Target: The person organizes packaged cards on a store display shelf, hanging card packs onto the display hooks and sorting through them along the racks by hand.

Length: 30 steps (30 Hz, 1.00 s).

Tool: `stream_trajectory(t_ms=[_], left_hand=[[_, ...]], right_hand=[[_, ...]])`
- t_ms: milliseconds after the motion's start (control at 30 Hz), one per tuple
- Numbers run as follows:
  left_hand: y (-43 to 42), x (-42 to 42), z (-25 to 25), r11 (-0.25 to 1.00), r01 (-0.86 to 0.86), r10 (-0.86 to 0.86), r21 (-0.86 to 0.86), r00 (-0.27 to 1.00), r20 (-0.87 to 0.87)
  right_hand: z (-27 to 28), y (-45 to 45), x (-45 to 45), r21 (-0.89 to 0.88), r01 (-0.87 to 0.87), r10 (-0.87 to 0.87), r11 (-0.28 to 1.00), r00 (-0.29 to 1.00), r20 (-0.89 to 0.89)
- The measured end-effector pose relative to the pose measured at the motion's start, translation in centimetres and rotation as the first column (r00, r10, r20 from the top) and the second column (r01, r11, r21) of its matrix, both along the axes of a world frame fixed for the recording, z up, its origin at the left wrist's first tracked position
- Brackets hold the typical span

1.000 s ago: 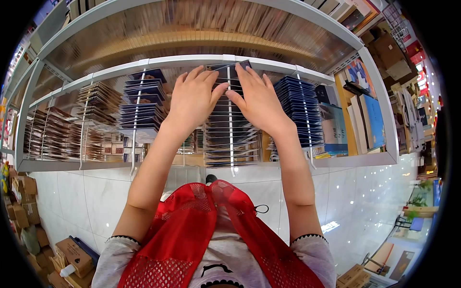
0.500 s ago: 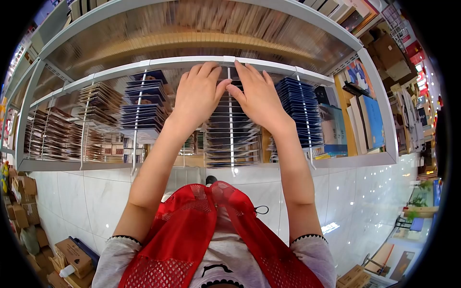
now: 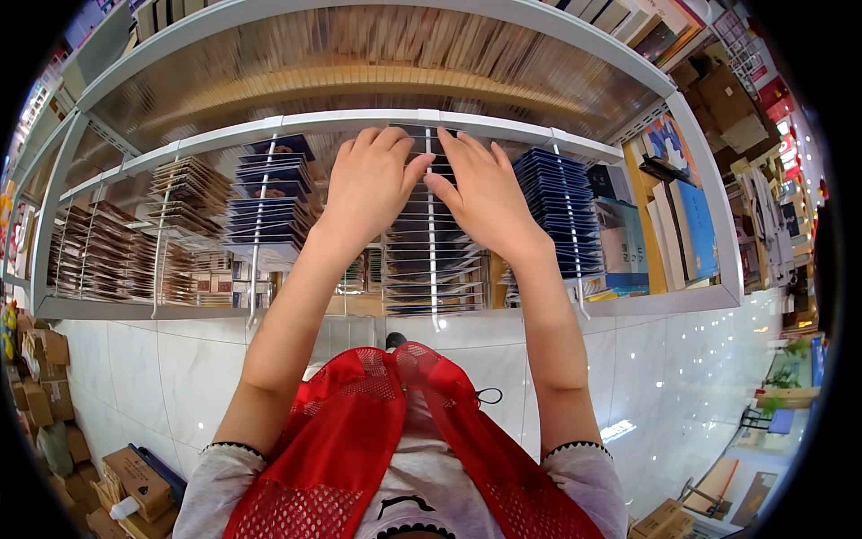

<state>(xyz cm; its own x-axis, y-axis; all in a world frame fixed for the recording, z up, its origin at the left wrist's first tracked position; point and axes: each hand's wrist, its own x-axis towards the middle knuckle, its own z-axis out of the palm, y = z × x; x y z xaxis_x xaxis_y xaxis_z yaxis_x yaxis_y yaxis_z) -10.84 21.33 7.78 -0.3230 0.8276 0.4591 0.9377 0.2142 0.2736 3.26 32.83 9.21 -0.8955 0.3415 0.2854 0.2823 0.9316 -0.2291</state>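
Observation:
My left hand (image 3: 370, 180) lies over the left side of the middle column of thin dark packets (image 3: 433, 260), which hang on a white wire display hook (image 3: 432, 216). Opposite it, my right hand (image 3: 485, 193) covers the right side of that column. Both hands are palm down with fingers stretched out, and their tips sit just below the white crossbar (image 3: 341, 118). The thumbs stick out towards each other near the hook. I see nothing gripped in either hand; whether the fingertips press on the packets is hidden.
Blue packets hang in a left column (image 3: 269, 193) and a right column (image 3: 558, 211). Brown packets (image 3: 103, 251) fill the far left hooks. Books (image 3: 687, 225) stand at the rack's right end. Cardboard boxes (image 3: 135, 481) lie on the tiled floor (image 3: 135, 368).
Both hands have shifted slightly back towards me, so the fingertips are now below the crossbar. The thumbs have moved a little further apart.

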Motion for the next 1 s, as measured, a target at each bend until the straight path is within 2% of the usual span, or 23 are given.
stream_trajectory(t_ms=[167, 267, 367, 467, 500, 600, 800, 1000], left_hand=[[-0.8, 0.5, 0.2, 1.0, 0.014, -0.014, 0.008, 1.0, -0.004], [-1.0, 0.7, 0.7, 0.999, 0.017, -0.019, 0.03, 0.998, 0.053], [-0.1, 0.1, 0.9, 0.99, -0.013, 0.012, 0.137, 1.0, 0.005], [1.2, -1.1, -0.1, 0.992, -0.052, 0.057, 0.117, 0.997, -0.045], [1.7, -1.3, -0.4, 0.972, -0.029, 0.05, 0.234, 0.995, -0.085], [2.0, -1.6, -0.7, 0.973, -0.036, 0.053, 0.228, 0.996, -0.068], [1.5, -0.9, -0.3, 0.993, -0.073, 0.074, 0.093, 0.997, -0.005], [1.3, -0.9, -0.8, 0.993, -0.07, 0.072, 0.097, 0.997, -0.021]], right_hand=[[0.2, -0.7, 0.8, 0.005, 0.003, -0.003, 1.0, 1.0, 0.021], [-0.1, -0.6, 1.0, -0.004, -0.01, 0.01, 1.0, 1.0, -0.006], [0.5, 0.2, 0.7, 0.033, 0.009, -0.006, 0.999, 0.997, -0.083], [0.2, 1.3, -0.4, 0.018, -0.011, 0.013, 1.0, 0.991, -0.132], [0.2, 1.3, -0.8, 0.025, 0.013, -0.01, 1.0, 0.994, -0.112], [-0.4, 1.6, -1.5, 0.039, 0.008, -0.004, 0.999, 0.995, -0.103], [-0.9, 1.6, -1.6, 0.083, 0.016, -0.006, 0.996, 0.992, -0.123], [-0.5, 1.5, -1.6, 0.055, 0.009, -0.003, 0.998, 0.993, -0.118]])
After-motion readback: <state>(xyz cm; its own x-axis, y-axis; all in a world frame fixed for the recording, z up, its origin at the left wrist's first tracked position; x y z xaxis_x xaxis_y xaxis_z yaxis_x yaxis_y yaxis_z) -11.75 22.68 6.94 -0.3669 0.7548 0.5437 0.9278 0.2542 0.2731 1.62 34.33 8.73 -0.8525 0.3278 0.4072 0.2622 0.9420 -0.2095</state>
